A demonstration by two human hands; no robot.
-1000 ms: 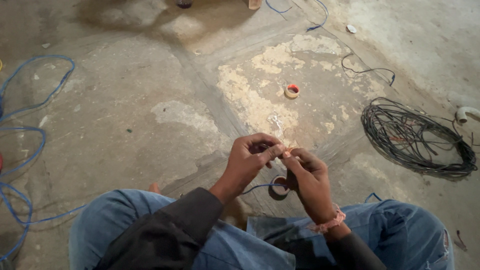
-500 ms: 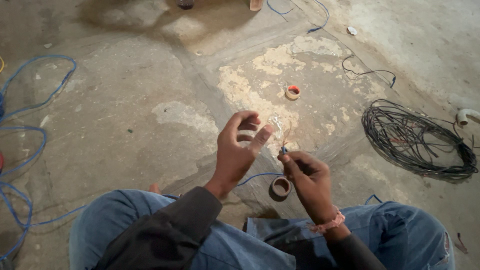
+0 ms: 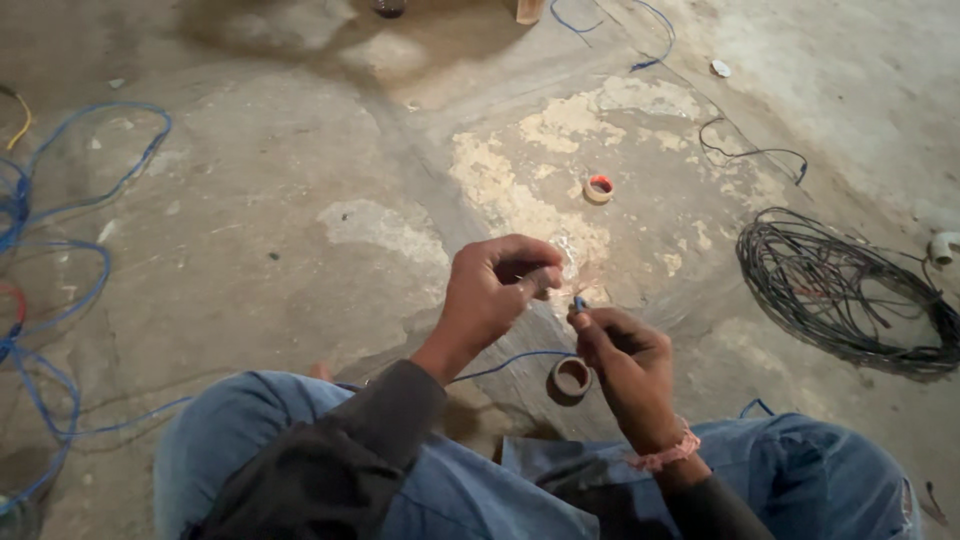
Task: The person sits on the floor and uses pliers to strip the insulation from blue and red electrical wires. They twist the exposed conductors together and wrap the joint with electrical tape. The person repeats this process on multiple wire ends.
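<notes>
My right hand pinches the stripped end of a thin blue wire, whose bare copper strands fan out above the fingertips. My left hand is curled, thumb and fingers pinched at those strands. The blue wire runs down from my right hand, under my left forearm toward my knees. A small tan tape roll lies on the concrete floor just below both hands. I sit with both knees in blue jeans at the bottom of the view.
A coil of black cable lies at the right. A tape roll with a red core sits further out on the floor. Loose blue cable loops along the left edge. A white pipe elbow shows at far right.
My left hand had opened and lifted away from the wire end half a second ago; now it has come back down and pinches the copper strands. My right hand stayed in place.
</notes>
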